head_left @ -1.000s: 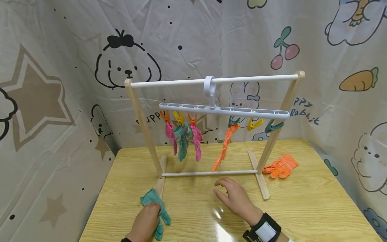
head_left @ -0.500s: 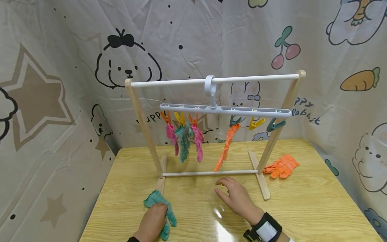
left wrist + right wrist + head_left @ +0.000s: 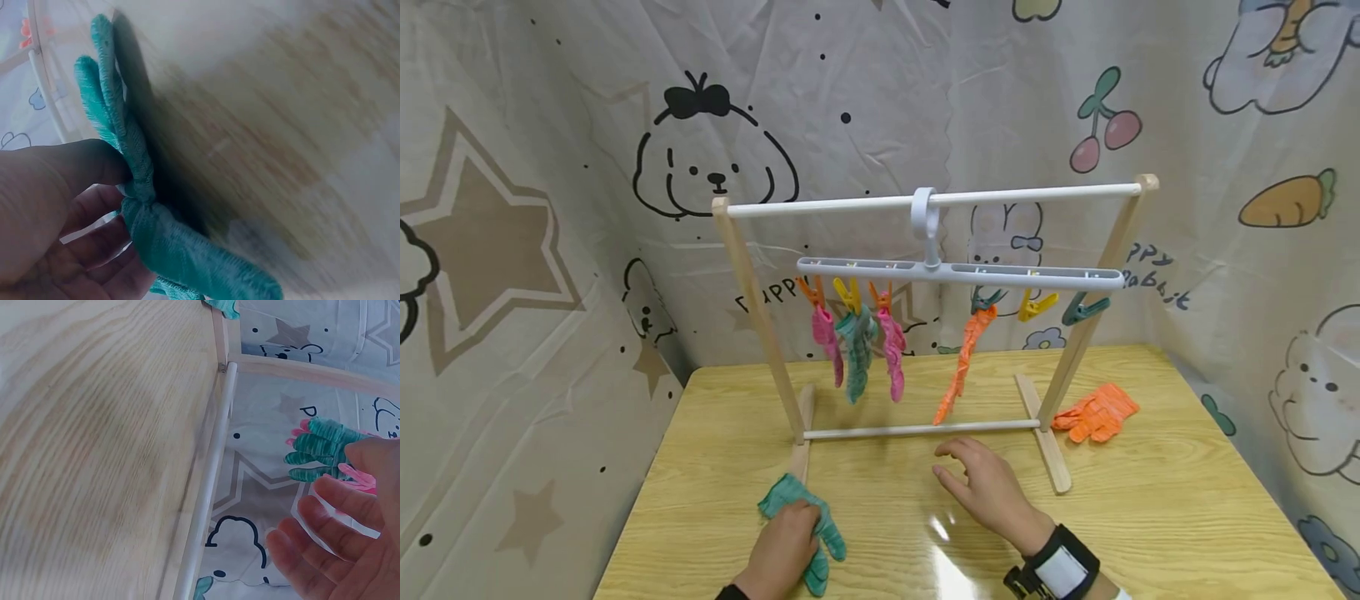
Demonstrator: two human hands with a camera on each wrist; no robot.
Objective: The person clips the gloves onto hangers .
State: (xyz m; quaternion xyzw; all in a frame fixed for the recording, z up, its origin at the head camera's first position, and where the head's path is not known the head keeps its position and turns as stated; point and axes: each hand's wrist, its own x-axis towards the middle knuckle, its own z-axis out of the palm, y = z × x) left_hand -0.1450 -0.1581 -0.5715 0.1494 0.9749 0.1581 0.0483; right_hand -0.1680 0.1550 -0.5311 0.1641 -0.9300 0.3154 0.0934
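Observation:
A green knitted glove point(image 3: 827, 531) is pinched at its middle by my left hand point(image 3: 781, 546), low over the front left of the table. In the left wrist view the thumb and fingers squeeze the green glove point(image 3: 140, 187), its fingers sticking out on both sides. My right hand point(image 3: 988, 492) hovers in front of the rack with relaxed, bent fingers and nothing in them. From the white hanger point(image 3: 958, 274), clothespins hold two pink gloves point(image 3: 892, 354), another green glove point(image 3: 856, 354) and an orange glove point(image 3: 958, 367). A yellow clothespin point(image 3: 1036, 306) and a teal clothespin point(image 3: 1084, 310) hang without gloves.
The wooden rack point(image 3: 748, 308) carries the hanger on its white top rod point(image 3: 835, 206), and a lower rod point(image 3: 917, 431) joins its feet. A second orange glove point(image 3: 1099, 414) lies on the table point(image 3: 1150, 517) by the right foot. A printed curtain point(image 3: 865, 83) surrounds the table.
My left hand has moved a little to the right with the green glove. The right hand stays about where it was.

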